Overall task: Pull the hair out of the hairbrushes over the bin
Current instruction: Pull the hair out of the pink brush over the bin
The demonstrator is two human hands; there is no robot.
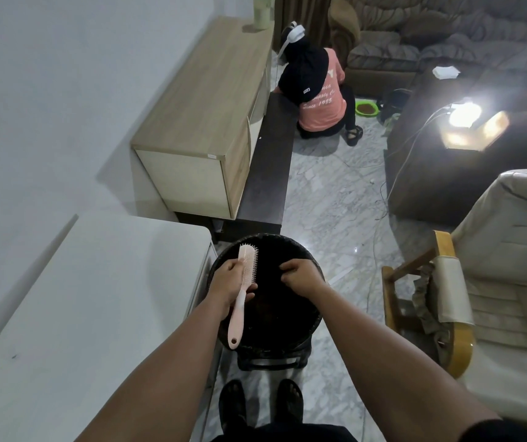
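Note:
A pink hairbrush (245, 272) with pale bristles facing right is held upright over the round black bin (311, 317). My left hand (228, 282) grips the brush at the neck, with the handle hanging down towards me. My right hand (300, 277) hovers over the bin's dark opening just right of the brush, its fingers curled downward and pinched together. Whether hair is between those fingertips cannot be made out against the dark bin.
A white table (90, 298) stands at my left, touching the bin. A cream armchair (491, 282) with wooden arms sits at right. Ahead are a wooden cabinet (204, 116), a dark bench, and a person crouching on the marble floor (329, 218).

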